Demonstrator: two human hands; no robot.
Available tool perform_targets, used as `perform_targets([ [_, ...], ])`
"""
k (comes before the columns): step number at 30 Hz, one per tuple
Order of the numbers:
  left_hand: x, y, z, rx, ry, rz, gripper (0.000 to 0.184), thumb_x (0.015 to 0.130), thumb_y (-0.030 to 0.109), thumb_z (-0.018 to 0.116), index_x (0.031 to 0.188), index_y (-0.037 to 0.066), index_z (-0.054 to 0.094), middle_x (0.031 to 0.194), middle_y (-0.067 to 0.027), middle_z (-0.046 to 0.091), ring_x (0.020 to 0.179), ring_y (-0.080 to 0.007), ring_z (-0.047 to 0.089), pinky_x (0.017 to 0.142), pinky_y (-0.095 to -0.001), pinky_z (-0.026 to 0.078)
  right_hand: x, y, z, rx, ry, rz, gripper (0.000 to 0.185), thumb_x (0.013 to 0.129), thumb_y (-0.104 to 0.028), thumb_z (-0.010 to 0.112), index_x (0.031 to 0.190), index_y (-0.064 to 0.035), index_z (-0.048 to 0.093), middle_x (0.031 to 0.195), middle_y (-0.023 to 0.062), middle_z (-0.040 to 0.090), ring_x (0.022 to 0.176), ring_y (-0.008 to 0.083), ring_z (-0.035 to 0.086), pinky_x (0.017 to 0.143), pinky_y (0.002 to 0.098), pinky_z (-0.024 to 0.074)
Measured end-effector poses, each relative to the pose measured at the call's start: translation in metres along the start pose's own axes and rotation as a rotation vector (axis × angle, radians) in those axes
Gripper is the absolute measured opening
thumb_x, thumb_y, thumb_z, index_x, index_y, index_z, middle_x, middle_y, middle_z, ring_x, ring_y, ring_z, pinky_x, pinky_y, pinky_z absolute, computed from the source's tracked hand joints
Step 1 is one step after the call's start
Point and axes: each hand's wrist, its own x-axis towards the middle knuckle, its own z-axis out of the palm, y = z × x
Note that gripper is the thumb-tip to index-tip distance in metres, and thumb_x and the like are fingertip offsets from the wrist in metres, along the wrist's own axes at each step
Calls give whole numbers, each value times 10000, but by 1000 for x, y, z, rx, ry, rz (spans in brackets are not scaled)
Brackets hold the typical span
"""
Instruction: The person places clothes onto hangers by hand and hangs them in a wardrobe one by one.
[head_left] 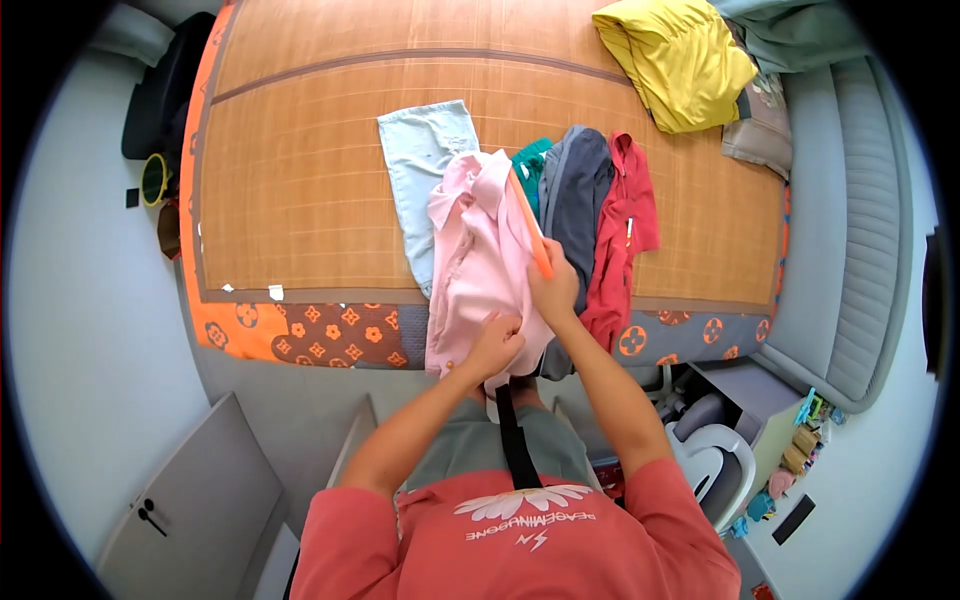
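A pink collared shirt (478, 250) lies at the near edge of the bed, its collar pointing away from me. My left hand (499, 345) is closed on the fabric of its lower front. In my right hand (553, 288) is an orange bar that looks like the arm of a clothes hanger (529, 222); it runs along the shirt's right side, and the rest of it is hidden. Pale blue folded trousers or shorts (408, 165) lie partly under the shirt on the left. To the right are a green garment (528, 172), a dark grey garment (577, 185) and a red garment (628, 200).
A woven mat (300, 190) covers the bed, with an orange and grey patterned border (340, 335) along the near side. A yellow folded cloth (680, 65) rests at the far right beside a pillow (762, 135). A white chair (715, 455) and grey cabinet (745, 395) stand at the lower right.
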Motion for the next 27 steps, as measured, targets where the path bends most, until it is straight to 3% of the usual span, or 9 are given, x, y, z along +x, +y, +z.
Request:
perform_targets([
  [4,0,16,27,36,-263,-12,127,770,121,543,771,4,592,745,-179,587,696,-292,550,732,-414,468,-43,66,-54,-179,170,-216,274,881,-165,632,1133,-62,600,893,212,672,827,416,656,696,455,515],
  [7,8,19,51,264,-348,19,168,785,147,552,815,6,639,772,-192,636,720,-338,598,732,-447,478,-68,119,-75,-465,-118,191,348,845,-160,640,1185,-117,581,897,168,654,838,407,653,666,502,507],
  [13,61,-10,49,415,32,-42,197,845,121,544,1000,34,627,938,-188,643,895,-385,614,825,-504,462,-67,143,-83,-199,136,-73,235,912,-161,623,1088,-8,596,922,222,634,860,411,626,735,430,509],
  [17,118,12,9,790,224,316,217,839,106,561,1031,21,616,1081,-140,602,1080,-320,544,1012,-495,370,-43,120,-87,-97,217,-64,195,922,-95,610,1071,27,582,943,208,632,838,398,624,733,408,502],
  [19,144,10,-1,996,407,459,217,831,115,564,1017,20,622,1017,-139,607,1042,-306,552,1066,-504,335,-21,120,-80,-68,224,-33,179,924,-70,599,1075,24,581,925,205,627,845,401,624,733,411,501],
  [20,152,9,-4,1098,502,532,218,826,120,566,1011,20,625,986,-139,609,1023,-300,556,1093,-508,317,-5,125,-73,-127,225,-93,137,922,-116,586,1035,-38,586,964,178,597,859,401,611,694,455,494],
  [23,157,-6,-13,1122,303,386,160,820,126,565,927,26,632,856,-121,605,927,-285,574,1156,-516,248,54,114,-59,-85,144,-277,256,913,-138,569,1157,-61,572,1223,175,575,1001,401,618,752,458,521],
  [24,154,-6,-15,1146,211,400,135,826,129,568,898,32,629,823,-117,600,899,-284,579,1127,-506,282,68,110,-51,-111,126,-227,287,929,-184,553,1199,-87,574,1299,193,556,1034,409,622,766,459,534],
  [27,128,-3,-20,1163,10,444,97,836,138,588,824,46,616,766,-115,592,844,-289,591,1049,-485,362,97,96,-33,-252,29,-154,267,930,-218,559,1174,-112,584,1269,202,563,976,420,636,748,487,532],
])
